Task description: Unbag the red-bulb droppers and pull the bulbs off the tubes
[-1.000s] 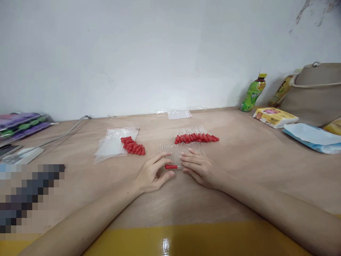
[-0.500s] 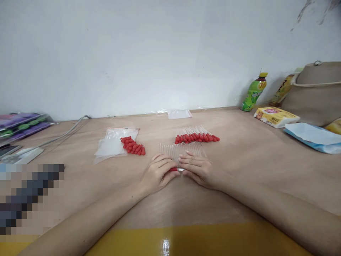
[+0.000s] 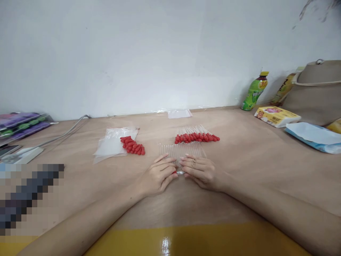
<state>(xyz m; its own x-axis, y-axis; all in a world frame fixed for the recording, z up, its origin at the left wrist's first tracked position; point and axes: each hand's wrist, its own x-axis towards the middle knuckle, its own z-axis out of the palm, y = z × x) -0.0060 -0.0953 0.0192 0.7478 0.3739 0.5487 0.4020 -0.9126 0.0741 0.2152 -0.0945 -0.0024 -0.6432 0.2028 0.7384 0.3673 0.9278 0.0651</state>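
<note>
My left hand [image 3: 161, 174] is closed on a small red bulb [image 3: 174, 172], of which only the tip shows. My right hand [image 3: 199, 171] pinches a clear tube [image 3: 181, 172] whose end meets that red piece between the two hands. Just beyond my fingers lies a row of bare clear tubes [image 3: 174, 150], side by side. Behind them is a row of clear tubes with red bulbs [image 3: 197, 137] on their near ends. Loose red bulbs [image 3: 133, 145] rest in a pile at the left, partly on clear plastic bags [image 3: 110, 142].
Farther back are a small clear bag [image 3: 179, 113] and, at right, a green bottle [image 3: 255, 91], a yellow tissue pack [image 3: 277, 116], a blue-white packet [image 3: 313, 137] and a grey bag [image 3: 314, 96]. A cable [image 3: 66, 132] and purple packages [image 3: 23, 124] lie left.
Both hands have shifted slightly toward me, and less of the red bulb shows between them. The rows of tubes and the loose pile have not moved.
</note>
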